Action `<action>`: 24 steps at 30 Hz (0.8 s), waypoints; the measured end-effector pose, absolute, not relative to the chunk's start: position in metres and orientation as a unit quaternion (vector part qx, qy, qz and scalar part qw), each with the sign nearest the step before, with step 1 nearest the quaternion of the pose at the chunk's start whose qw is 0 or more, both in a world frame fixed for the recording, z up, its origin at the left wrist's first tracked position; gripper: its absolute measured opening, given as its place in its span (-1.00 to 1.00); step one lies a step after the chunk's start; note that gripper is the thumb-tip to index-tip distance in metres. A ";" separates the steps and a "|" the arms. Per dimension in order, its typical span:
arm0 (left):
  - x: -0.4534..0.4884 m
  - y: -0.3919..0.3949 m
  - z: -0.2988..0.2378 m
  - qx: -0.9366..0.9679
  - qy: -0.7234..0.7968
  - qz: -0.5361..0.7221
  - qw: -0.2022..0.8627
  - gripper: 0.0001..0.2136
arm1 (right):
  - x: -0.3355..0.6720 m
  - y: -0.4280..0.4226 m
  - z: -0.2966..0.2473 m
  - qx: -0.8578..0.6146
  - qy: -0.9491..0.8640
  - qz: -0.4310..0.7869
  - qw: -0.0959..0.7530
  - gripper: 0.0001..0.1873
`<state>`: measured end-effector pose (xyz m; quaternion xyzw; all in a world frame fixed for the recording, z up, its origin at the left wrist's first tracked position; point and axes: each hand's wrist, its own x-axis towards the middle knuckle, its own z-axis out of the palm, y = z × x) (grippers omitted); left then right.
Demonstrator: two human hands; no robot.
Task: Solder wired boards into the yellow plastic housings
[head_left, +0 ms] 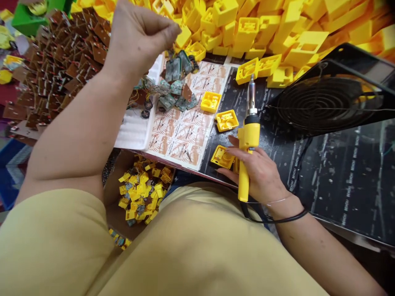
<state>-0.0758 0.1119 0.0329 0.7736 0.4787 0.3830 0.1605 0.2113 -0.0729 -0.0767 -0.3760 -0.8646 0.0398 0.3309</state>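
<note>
My right hand is closed around a yellow soldering iron, its metal tip pointing away from me. The fingers of that hand also reach to a small open yellow plastic housing at the table's near edge. Two more such housings, one nearer and one farther, lie in a line beyond it. Raised at the upper left, my left hand has its fingers closed; what they hold, if anything, is hidden. Below it lie green circuit boards with wires and small black round parts.
Brown circuit boards are heaped at the left, yellow housings along the back. A black fan stands at the right. A white foam tray lies beside printed sheets. Below the table edge sits a box of yellow pieces.
</note>
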 end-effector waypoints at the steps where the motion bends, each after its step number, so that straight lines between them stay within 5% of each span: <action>1: -0.076 0.112 0.037 0.770 0.472 0.392 0.172 -0.82 | 0.211 -0.073 -0.077 -0.376 -0.863 0.041 0.335 -0.46; 11: -0.065 0.106 0.037 0.719 0.414 0.450 0.329 -0.87 | 0.206 -0.074 -0.076 -0.393 -0.841 0.026 0.369 -0.38; 14: -0.073 0.104 0.025 0.762 0.537 0.290 0.217 -0.84 | 0.206 -0.073 -0.077 -0.394 -0.846 0.024 0.359 -0.40; 18: -0.092 0.090 0.015 0.804 0.586 0.094 0.025 -0.38 | 0.207 -0.073 -0.080 -0.398 -0.848 0.026 0.350 -0.40; 24: -0.095 0.036 0.000 0.881 0.469 0.058 -0.009 -0.74 | 0.209 -0.073 -0.083 -0.395 -0.849 0.035 0.349 -0.46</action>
